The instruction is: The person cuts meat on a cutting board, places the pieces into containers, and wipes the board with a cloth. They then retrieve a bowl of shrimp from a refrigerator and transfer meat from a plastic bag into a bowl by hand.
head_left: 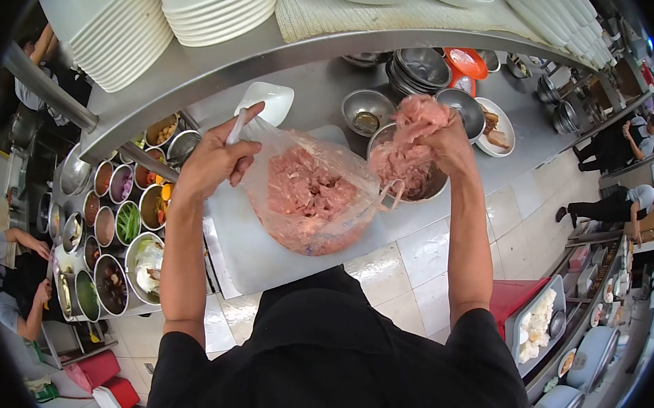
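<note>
A clear plastic bag (356,220) full of sliced raw meat (305,191) rests on the white cutting board (244,255). My left hand (221,151) pinches the bag's upper left rim, its index finger pointing outward. Held up in my right hand (452,146) is a clump of raw meat (422,114), above a metal bowl (438,190) that has more meat in it. The bag's twisted edge reaches over to the bowl's near side. My right fingers are partly hidden by the meat they grip.
Behind the bag lie a white square dish (273,102) and a metal bowl with some liquid (366,116). A plate of meat pieces (505,133) is at right. Ingredient containers (128,222) line the left. A metal shelf (292,46) with stacked plates (219,7) overhangs the counter.
</note>
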### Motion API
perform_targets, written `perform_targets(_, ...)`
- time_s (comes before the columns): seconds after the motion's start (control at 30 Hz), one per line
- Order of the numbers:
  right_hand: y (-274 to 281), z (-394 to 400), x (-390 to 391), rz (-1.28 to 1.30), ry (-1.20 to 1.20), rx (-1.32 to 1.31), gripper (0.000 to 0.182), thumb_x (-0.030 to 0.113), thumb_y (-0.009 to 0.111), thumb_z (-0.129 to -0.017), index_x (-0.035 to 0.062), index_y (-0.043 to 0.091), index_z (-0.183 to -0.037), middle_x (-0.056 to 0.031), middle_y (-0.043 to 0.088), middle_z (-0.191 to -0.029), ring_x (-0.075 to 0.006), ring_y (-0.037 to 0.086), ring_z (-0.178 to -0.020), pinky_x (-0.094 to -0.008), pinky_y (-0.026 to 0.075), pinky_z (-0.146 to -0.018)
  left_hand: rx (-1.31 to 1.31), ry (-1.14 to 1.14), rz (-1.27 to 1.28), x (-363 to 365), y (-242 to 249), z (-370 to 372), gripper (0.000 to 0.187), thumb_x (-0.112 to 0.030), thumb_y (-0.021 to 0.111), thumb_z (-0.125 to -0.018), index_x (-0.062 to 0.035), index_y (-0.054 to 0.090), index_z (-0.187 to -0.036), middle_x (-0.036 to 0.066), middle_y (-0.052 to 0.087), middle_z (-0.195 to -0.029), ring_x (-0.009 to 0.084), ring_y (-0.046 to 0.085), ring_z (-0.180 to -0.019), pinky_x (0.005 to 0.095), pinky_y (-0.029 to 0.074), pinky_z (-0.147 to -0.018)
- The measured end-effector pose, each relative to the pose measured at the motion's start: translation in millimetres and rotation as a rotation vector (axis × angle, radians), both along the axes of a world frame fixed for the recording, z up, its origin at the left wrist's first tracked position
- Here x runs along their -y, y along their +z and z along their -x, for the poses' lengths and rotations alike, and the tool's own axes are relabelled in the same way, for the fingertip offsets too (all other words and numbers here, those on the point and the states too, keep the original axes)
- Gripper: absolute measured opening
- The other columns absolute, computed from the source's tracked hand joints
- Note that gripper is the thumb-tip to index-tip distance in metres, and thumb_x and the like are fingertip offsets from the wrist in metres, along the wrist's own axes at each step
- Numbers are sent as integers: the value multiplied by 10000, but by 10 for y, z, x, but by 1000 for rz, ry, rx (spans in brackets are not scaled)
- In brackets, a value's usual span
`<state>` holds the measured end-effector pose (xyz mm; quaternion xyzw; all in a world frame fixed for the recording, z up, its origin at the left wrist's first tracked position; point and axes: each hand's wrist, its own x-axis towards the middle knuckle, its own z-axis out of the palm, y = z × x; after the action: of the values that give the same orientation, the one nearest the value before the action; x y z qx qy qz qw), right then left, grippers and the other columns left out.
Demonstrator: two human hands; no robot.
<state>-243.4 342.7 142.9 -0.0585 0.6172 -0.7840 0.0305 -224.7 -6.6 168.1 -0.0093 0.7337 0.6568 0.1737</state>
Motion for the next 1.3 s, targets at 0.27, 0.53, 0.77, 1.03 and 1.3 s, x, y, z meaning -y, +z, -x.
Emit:
perform_targets(0.27, -1636, 88, -499, -1578, -141, -429, 320, 101, 708, -694, 59, 661, -1008, -144, 685, -927, -294, 661, -880, -344, 511, -826, -43, -25, 139, -40, 192, -138, 563, -8, 564, -785, -140, 558, -1333, -47, 396, -552, 44, 319, -426, 219, 275, -399)
perform_targets(0.53, -258, -441, 1019, -932, 178, -385, 312, 51, 666, -730, 69, 670, -1041, -150, 648, -1022, -310, 623, -970, -408, 506, -858, -232, -99, 229, -13, 268, -239, 623, 21, 541, -715, -135, 577, -1318, -84, 363, -566, 26, 289, -478, 214, 240, -443)
perform_targets(0.77, -981, -135, 2008, -1370, 340, -493, 689, 65, 689, -701, 212, 501, -1348, -198, 322, -1424, -433, 283, -1341, -448, 374, -1056, -224, -131, 199, 40, 241, -327, 609, -9, 548, -733, -134, 567, -1329, -80, 384, -571, 26, 301, -491, 211, 256, -458)
perform_targets(1.03, -1209, -35, 2007, -1585, 535, -380, 579, 116, 718, -702, 177, 586, -1262, -221, 442, -1347, -395, 430, -1262, -417, 423, -1010, -194, -67, 177, 79, 259, -312, 587, -18, 567, -756, -159, 571, -1326, -65, 372, -548, 39, 278, -459, 227, 248, -436)
perform_targets(1.3, -1181, -154, 1742, -1429, 555, -367, 350, 150, 728, -699, 74, 683, -1037, -194, 610, -1085, -347, 573, -1079, -434, 475, -914, -82, 37, 117, 195, 251, -314, 562, -49, 584, -786, -181, 565, -1332, -53, 402, -560, 41, 296, -453, 222, 256, -427)
